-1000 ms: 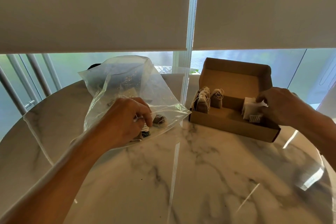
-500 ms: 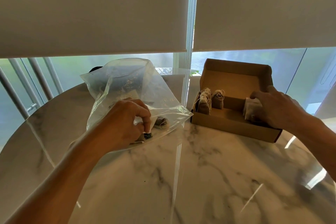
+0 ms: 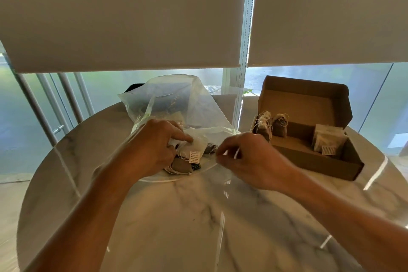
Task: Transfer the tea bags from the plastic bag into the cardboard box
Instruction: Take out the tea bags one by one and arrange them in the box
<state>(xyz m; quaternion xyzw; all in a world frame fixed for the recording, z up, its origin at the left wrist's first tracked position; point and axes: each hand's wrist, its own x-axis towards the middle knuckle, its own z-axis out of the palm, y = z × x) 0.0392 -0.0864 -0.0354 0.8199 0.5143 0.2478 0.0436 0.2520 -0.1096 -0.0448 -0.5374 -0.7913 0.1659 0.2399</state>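
The clear plastic bag (image 3: pixel 176 99) lies on the round marble table (image 3: pixel 198 223), mouth toward me. My left hand (image 3: pixel 154 146) is inside its mouth, fingers closed on a white tea bag (image 3: pixel 197 142) with strings and a paper tag; a brown tea bag (image 3: pixel 180 164) lies just below it. My right hand (image 3: pixel 249 159) pinches the bag's front rim beside them. The open cardboard box (image 3: pixel 309 161) stands to the right. It holds brown tea bags (image 3: pixel 280 123) at its left end and white tea bags (image 3: pixel 329 139) at its right end.
Two roller blinds (image 3: pixel 132 17) hang over the window behind the table. Metal railing bars (image 3: pixel 64 99) stand at the far left. The box lid (image 3: pixel 304 99) stands upright at the back. The table's edge curves round on the left and right.
My right hand has left the white tea bags in the box and crossed left to the plastic bag's rim. My left hand has stayed in the bag and drawn tea bags toward the mouth.
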